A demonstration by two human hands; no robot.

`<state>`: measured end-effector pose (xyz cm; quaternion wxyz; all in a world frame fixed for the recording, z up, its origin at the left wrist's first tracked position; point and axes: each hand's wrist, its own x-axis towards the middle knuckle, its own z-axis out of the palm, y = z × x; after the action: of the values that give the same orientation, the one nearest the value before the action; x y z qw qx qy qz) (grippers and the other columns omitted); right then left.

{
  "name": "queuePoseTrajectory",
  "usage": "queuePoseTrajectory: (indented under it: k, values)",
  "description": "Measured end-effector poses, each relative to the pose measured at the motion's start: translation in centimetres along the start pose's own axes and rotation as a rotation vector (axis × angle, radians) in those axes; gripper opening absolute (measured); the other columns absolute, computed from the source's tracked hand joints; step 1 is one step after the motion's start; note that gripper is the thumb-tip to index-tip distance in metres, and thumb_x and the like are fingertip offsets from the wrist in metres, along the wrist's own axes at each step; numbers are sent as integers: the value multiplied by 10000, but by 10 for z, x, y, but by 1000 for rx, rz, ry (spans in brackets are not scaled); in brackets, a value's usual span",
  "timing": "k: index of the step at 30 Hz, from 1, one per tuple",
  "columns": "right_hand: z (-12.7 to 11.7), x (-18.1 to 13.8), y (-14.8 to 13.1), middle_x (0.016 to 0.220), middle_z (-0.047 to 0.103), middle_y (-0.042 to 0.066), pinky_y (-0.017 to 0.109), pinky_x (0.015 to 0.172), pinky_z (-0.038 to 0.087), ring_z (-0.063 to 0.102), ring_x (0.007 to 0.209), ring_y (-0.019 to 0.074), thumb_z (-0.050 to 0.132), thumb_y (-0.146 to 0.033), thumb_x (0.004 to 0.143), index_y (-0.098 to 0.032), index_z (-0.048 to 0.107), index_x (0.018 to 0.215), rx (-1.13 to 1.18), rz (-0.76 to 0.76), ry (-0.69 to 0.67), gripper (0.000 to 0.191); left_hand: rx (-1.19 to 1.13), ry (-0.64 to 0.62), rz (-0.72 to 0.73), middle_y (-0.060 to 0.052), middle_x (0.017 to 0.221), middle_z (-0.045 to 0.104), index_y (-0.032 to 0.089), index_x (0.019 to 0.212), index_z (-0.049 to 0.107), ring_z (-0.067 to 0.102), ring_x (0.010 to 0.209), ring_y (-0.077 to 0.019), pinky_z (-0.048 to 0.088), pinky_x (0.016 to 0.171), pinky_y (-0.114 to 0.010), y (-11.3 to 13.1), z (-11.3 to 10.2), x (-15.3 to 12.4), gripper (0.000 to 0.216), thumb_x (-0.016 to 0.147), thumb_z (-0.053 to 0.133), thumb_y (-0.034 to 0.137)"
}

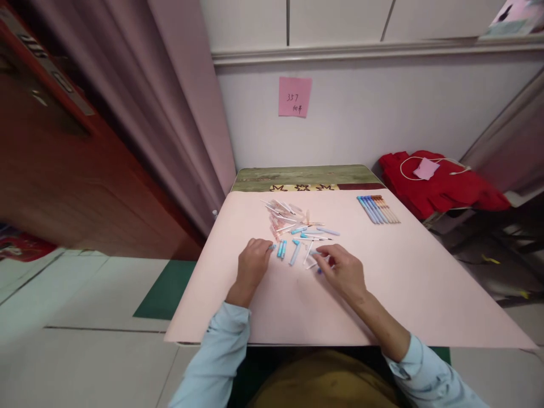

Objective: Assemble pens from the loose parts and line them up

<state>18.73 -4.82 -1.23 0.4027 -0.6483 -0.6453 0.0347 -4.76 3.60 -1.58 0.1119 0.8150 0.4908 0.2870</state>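
Observation:
My left hand point(253, 262) is closed at the left of a cluster of pen parts, a small blue pen part point(272, 247) at its fingertips. Just right of it, two short blue pen pieces point(281, 249) lie side by side, then a light blue pen barrel point(294, 253). My right hand point(343, 271) pinches a pale blue pen part point(314, 251), partly hidden by the fingers. Under those fingers lie white refills point(308, 253) and a small dark blue piece point(319, 271). Farther back are more refills point(317, 237) and a pile of clear pinkish barrels point(280, 218).
A row of blue and brown pens point(377, 209) lies at the table's point(221, 283) back right. Red cloth point(437, 187) with a white cord sits beyond that edge. A pink note point(294, 97) is on the wall; a wooden door point(85, 170) and curtain stand left.

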Motion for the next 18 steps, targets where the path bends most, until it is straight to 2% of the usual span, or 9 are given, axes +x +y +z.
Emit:
queuePoseTrajectory:
  k: [3,6,9,13,18]
  values:
    - [-14,-2,21,853,714,21,264,586,428,612,604,136,564,-466,911,-234,720,920,-23,104,40,279,209,-186,34,-93,937,676,219,921,689,552,973,-258,428,806,-357,-16,-6,10,186,893,519,151]
    - [-22,-6,31,835,710,29,272,575,425,611,596,144,565,-489,903,-228,721,929,-33,137,76,305,278,-299,95,-91,916,650,212,892,678,536,965,-246,421,806,-349,-27,-7,15,193,887,506,125]
    - [-25,-11,35,823,708,27,274,575,424,615,599,145,566,-495,901,-226,720,916,-42,143,85,310,257,-321,117,-85,923,633,211,906,667,522,969,-231,416,858,-348,-32,-5,15,195,886,497,117]
    - [-26,-13,37,848,711,18,268,589,432,619,610,137,567,-474,902,-233,717,918,-50,151,79,284,226,-291,98,-91,936,618,200,899,650,515,1004,-233,399,924,-367,-27,-5,12,170,878,509,106]
    - [-32,-11,46,863,719,40,277,588,431,617,604,147,543,-478,906,-225,718,898,-55,149,100,308,281,-291,119,-103,952,613,203,904,651,523,1005,-252,397,914,-383,-16,-9,11,182,883,498,105]
